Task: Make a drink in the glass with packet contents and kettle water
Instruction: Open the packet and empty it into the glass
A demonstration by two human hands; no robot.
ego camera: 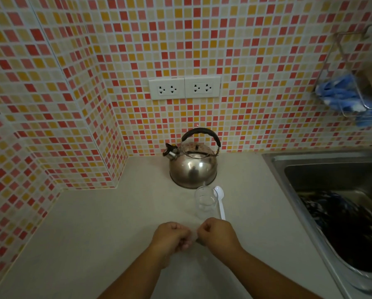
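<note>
A clear empty glass (205, 201) stands on the pale counter (107, 223), just in front of a steel kettle (193, 167) with a black handle. A white plastic spoon (220, 201) lies to the right of the glass. Below the glass, my left hand (171, 236) and my right hand (218, 234) are both curled into fists, close together above the counter. Something small and pale, hardly visible, is pinched between their fingertips; it may be the packet (194, 236), but I cannot make it out clearly.
A steel sink (332, 169) at the right holds dark patterned cloth. A wire rack (351, 98) with a blue cloth hangs on the tiled wall above it. Two double sockets (184, 88) sit on the wall behind the kettle. A tiled corner juts out at the left.
</note>
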